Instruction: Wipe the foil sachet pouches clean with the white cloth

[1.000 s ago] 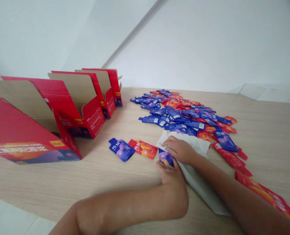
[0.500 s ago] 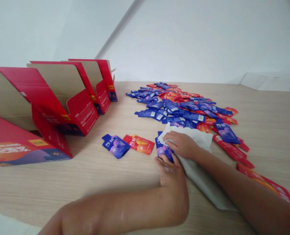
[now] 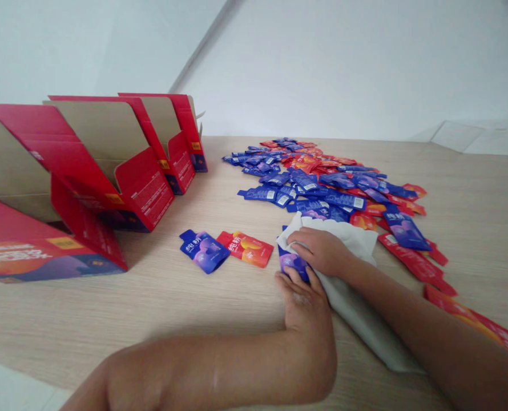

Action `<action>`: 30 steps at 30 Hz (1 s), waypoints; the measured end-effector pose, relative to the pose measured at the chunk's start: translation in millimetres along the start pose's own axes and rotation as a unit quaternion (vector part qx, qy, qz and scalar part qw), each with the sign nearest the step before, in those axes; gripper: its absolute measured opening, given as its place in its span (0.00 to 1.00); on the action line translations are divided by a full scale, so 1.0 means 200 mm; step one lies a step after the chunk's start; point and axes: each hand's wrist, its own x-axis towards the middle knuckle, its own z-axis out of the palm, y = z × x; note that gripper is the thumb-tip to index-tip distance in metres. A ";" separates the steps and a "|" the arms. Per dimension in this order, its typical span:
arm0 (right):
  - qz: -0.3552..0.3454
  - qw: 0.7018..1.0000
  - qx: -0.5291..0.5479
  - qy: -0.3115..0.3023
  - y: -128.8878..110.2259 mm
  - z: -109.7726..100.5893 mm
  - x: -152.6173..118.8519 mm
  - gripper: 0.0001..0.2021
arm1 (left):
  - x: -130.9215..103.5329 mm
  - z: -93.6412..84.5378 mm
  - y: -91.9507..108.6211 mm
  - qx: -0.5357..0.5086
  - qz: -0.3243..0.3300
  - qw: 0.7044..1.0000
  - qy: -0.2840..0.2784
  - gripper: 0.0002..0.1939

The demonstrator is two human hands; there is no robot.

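A blue pouch (image 3: 290, 260) lies flat on the table, its upper right part covered by a white cloth (image 3: 357, 237). My left hand (image 3: 301, 291) presses on its lower end, the fingertips resting on the pouch. Above it, my right hand (image 3: 320, 248) has its fingers closed on the cloth, over the pouch's right side. To the left, a blue pouch (image 3: 205, 251) and a red pouch (image 3: 249, 249) lie side by side, slightly overlapping.
Open red boxes (image 3: 145, 185) stand in a row on the left. A heap of blue and red pouches (image 3: 314, 182) spreads across the back of the table (image 3: 185, 308). More red pouches (image 3: 416, 262) trail toward the right edge. A wall rises behind.
The whole view has shifted slightly, with the pouches and hands appearing a little further right. My hands keep nearly the same pose on the pouch and cloth.
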 end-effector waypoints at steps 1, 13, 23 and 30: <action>0.005 1.000 -0.004 0.006 0.01 0.00 0.00 0.14 | 0.00 0.01 0.00 0.010 -0.001 1.000 0.018 0.26; -0.075 0.996 -0.033 0.041 -0.06 -0.04 -0.04 0.14 | -0.02 0.05 0.02 0.085 0.026 0.994 0.056 0.26; -0.037 0.999 0.036 0.010 0.06 0.00 -0.01 0.14 | -0.03 0.07 0.02 0.069 0.022 0.994 0.087 0.25; -0.043 0.998 0.046 0.019 0.02 0.00 -0.03 0.13 | -0.03 0.05 0.02 0.089 0.035 0.994 0.052 0.26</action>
